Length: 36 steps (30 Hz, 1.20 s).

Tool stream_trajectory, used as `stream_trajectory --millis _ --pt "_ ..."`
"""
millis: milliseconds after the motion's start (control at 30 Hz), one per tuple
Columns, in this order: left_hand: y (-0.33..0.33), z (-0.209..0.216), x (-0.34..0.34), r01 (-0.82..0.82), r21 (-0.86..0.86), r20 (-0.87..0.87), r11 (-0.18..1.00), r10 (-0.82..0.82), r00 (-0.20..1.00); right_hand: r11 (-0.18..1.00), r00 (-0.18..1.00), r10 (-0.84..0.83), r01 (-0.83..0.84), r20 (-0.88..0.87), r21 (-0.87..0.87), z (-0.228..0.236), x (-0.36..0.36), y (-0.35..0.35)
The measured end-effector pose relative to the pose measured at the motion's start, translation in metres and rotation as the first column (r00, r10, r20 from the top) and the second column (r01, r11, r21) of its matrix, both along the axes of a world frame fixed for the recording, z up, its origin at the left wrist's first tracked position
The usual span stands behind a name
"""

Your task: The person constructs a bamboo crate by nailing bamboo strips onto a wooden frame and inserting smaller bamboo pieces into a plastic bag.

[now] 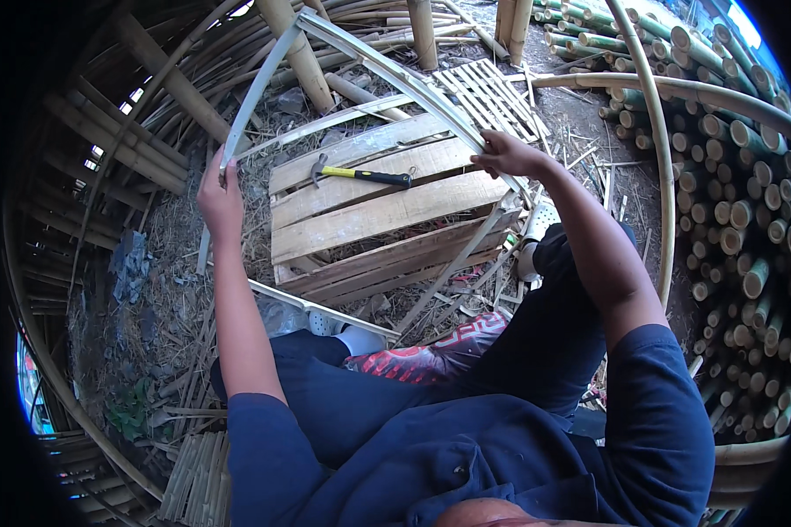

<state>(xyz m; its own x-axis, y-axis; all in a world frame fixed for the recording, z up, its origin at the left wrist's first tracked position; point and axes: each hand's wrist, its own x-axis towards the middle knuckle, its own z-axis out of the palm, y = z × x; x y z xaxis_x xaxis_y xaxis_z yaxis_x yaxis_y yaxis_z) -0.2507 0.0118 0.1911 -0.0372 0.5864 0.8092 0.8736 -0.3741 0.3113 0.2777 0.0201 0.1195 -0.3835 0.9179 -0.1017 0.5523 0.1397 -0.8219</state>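
A large frame (259, 83) of thin pale wooden or bamboo strips is held up in front of me, its far corner raised away from my body. My left hand (220, 200) is closed around its left strip. My right hand (511, 156) pinches the right strip near its near end. Beneath the frame stands a low slatted wooden crate (387, 211). A claw hammer (365, 175) with a yellow and black handle lies on the slats, between my hands and touched by neither. Lower strips (325, 309) run close to my feet; how they join the held ones is partly hidden.
Cut bamboo poles (747, 215) are stacked at the right. A small slatted panel (488, 97) lies beyond the crate. Upright bamboo posts (294, 57) stand at the back, and curved poles (659, 140) arch at the right. Scraps litter the ground; bundled strips (193, 479) lie lower left.
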Motion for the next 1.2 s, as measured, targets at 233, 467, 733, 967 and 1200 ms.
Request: stream_trajectory --millis 233,467,733,967,1200 --pt "0.001 -0.022 -0.015 -0.323 0.081 -0.016 0.943 0.325 0.945 0.993 0.937 -0.103 0.080 -0.333 -0.083 0.017 -0.009 0.014" --pt "-0.113 -0.135 -0.010 0.365 -0.756 0.635 0.543 0.743 0.210 0.984 0.928 -0.161 0.125 -0.335 -0.126 0.030 -0.009 0.026" --pt "-0.132 -0.143 0.042 0.328 -0.734 0.676 0.595 0.687 0.266 0.946 0.845 -0.321 0.264 -0.428 -0.189 0.017 -0.011 0.049" --pt "-0.087 -0.136 0.006 0.205 -0.507 0.794 0.837 0.362 0.488 0.854 0.791 -0.520 0.487 -0.322 -0.183 -0.007 -0.044 0.054" --pt "-0.032 -0.176 -0.011 0.018 -0.588 0.494 0.809 0.342 0.799 0.853 0.867 -0.495 0.471 -0.059 -0.225 -0.063 -0.036 0.080"
